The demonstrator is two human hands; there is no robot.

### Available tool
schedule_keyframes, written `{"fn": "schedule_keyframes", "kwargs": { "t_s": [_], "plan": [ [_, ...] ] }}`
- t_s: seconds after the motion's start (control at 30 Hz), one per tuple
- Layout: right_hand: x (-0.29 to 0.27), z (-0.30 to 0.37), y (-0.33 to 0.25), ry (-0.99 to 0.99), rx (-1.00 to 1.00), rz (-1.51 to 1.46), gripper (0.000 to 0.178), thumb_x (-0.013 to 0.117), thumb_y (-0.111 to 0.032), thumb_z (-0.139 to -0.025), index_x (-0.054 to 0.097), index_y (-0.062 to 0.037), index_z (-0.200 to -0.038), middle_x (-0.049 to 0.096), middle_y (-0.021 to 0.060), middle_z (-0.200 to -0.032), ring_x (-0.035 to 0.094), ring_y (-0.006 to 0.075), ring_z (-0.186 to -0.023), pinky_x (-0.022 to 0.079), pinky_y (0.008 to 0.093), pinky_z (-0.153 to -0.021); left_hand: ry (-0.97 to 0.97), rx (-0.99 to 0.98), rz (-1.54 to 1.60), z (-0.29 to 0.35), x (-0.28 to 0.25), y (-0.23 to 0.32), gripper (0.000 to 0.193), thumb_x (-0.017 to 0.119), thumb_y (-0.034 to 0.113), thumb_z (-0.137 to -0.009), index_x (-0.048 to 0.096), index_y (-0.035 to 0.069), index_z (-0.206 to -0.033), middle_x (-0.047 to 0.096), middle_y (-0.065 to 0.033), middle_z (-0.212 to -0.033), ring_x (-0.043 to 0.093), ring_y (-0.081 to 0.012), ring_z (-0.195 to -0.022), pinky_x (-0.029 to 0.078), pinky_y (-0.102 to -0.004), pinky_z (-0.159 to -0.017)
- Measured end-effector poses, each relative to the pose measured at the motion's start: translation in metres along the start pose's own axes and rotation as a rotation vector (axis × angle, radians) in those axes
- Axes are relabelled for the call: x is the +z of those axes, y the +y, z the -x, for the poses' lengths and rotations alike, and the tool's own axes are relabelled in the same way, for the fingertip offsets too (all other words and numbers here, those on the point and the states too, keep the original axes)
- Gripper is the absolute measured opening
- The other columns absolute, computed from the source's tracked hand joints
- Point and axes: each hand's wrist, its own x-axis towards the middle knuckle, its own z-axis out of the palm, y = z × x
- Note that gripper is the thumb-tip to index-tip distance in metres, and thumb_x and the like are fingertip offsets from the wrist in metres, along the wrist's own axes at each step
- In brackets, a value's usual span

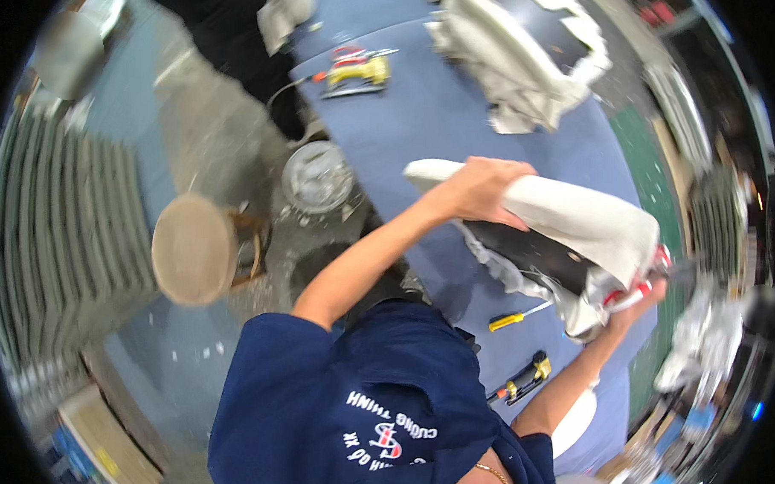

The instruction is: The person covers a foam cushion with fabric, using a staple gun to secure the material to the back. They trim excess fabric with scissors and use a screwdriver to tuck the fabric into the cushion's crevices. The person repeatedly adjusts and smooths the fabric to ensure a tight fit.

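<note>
My left hand [492,190] is closed over the edge of a cream upholstered seat part [587,214], fingers on top of the fabric and thumb on the dark underside. The part is tilted up over the blue table, with loose pale cloth hanging along its near edge. At its right end my right hand [639,300] is closed round a tool with red-and-white handles [632,293]; blur hides its exact kind. A yellow-handled screwdriver [508,321] lies on the table below the part. Nearer my body is a black-and-yellow staple gun [529,379].
A second cream upholstered part [526,54] lies at the table's [416,96] far end, with a yellow-and-red staple gun [356,72] to its left. Left of the table stand a bucket [317,176], a round beige stool [193,249] and a stack of grey-green panels [67,236].
</note>
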Motion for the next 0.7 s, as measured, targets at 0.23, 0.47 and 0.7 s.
{"fn": "schedule_keyframes", "kwargs": {
  "t_s": [0.23, 0.47, 0.7],
  "plan": [
    [0.012, -0.005, -0.04, 0.258, 0.126, -0.322, 0.045, 0.079, -0.041, -0.087, 0.056, -0.0031, -0.097, 0.06, 0.0029, -0.093, 0.056, 0.0149, -0.087, 0.048, 0.0335, -0.085, -0.043, 0.011, -0.322, -0.014, -0.052, 0.093, 0.063, 0.095, 0.034, -0.06, 0.071, 0.003, -0.11, 0.075, -0.0131, -0.101, 0.074, -0.0307, -0.088, 0.057, -0.0388, -0.077],
    [-0.05, 0.194, 0.158, 0.366, 1.131, 0.51, 0.043, 0.075, -0.041, -0.087, 0.067, -0.0053, -0.11, 0.074, 0.0139, -0.098, 0.071, 0.0314, -0.094, 0.05, 0.0395, -0.085, -0.422, -0.084, -0.611, -0.027, -0.046, 0.152, 0.076, 0.093, 0.031, -0.062, 0.061, 0.005, -0.126, 0.068, -0.0136, -0.117, 0.068, -0.0336, -0.102, 0.053, -0.0419, -0.087],
    [-0.012, 0.31, 0.159, -0.12, 1.139, 0.762, 0.048, 0.074, -0.04, -0.087, 0.069, -0.0061, -0.121, 0.073, 0.0195, -0.111, 0.068, 0.041, -0.106, 0.049, 0.0524, -0.096, -0.788, 0.317, -0.109, -0.132, 0.026, 0.205, 0.064, 0.085, 0.023, -0.08, 0.055, 0.004, -0.133, 0.053, -0.019, -0.146, 0.057, -0.0323, -0.129, 0.045, -0.0385, -0.106]
  ]
}}
